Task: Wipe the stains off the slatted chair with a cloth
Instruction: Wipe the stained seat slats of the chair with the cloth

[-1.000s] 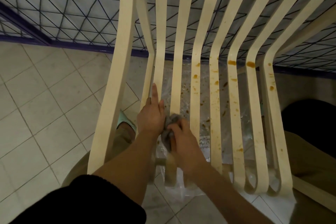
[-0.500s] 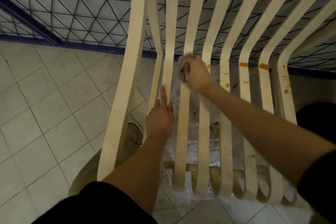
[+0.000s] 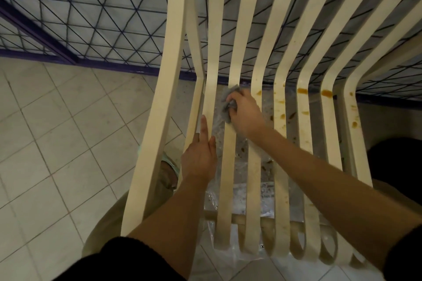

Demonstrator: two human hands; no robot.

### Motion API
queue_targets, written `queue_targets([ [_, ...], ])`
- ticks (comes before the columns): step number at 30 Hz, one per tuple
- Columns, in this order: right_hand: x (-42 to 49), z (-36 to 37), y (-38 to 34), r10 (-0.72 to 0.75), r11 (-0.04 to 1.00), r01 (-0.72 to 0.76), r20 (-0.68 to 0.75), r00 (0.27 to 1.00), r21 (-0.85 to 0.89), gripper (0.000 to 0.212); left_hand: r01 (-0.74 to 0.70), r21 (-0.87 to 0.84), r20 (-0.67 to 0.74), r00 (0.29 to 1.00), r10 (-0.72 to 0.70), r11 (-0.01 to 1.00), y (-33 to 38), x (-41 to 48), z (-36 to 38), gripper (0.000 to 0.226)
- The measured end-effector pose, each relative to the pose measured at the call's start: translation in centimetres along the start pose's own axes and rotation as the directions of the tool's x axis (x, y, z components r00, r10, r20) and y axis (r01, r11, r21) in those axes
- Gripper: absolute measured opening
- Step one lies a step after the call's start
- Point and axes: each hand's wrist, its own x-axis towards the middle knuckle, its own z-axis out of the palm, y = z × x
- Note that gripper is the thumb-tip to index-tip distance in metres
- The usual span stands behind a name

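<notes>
Right hand point(image 3: 245, 114) grips the grey cloth point(image 3: 229, 104), pressing it on a slat near the bend of the chair point(image 3: 159, 121), toward its left edge. Left hand point(image 3: 199, 157) lies loose and flat on the neighbouring slat, finger extended. Orange stains point(image 3: 303, 91) dot the right-hand slats.

Slatted chair point(image 3: 237, 48) stands on the tiled floor point(image 3: 57, 132), backrest toward the mesh fence point(image 3: 91, 18) behind it. Plastic sheet point(image 3: 237, 194) lies on the floor under the seat slats. Left hand point(image 3: 199, 157) rests on the second slat from the left. Right hand point(image 3: 245, 112) sits farther back on the next slats, cloth point(image 3: 228, 100) under it. Stains point(image 3: 303, 91) lie right of the right hand, near the seat bend.
</notes>
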Motion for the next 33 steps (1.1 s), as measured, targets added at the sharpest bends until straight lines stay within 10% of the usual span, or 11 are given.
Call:
queue_targets([
  [8,-11.5,2.9,0.9,-0.085,0.996,0.086,0.054,0.995,-0.013,0.021,0.018,0.014,0.043,0.999,-0.018,1.000,0.1,0.3,-0.1,0.060],
  [17,-21.7,4.0,-1.9,0.275,0.915,-0.317,0.189,0.943,0.251,0.019,0.003,-0.014,0.026,1.000,-0.003,1.000,0.2,0.1,-0.1,0.060],
  [21,-23.5,4.7,-0.5,0.025,0.994,-0.048,0.220,0.975,0.101,0.024,0.009,-0.016,0.014,1.000,-0.008,1.000,0.1,0.2,-0.1,0.059],
  [33,-11.4,3.0,0.3,-0.125,0.989,0.130,0.079,0.989,-0.072,0.012,-0.013,-0.044,0.013,1.000,0.013,0.999,-0.4,0.4,0.4,0.060],
])
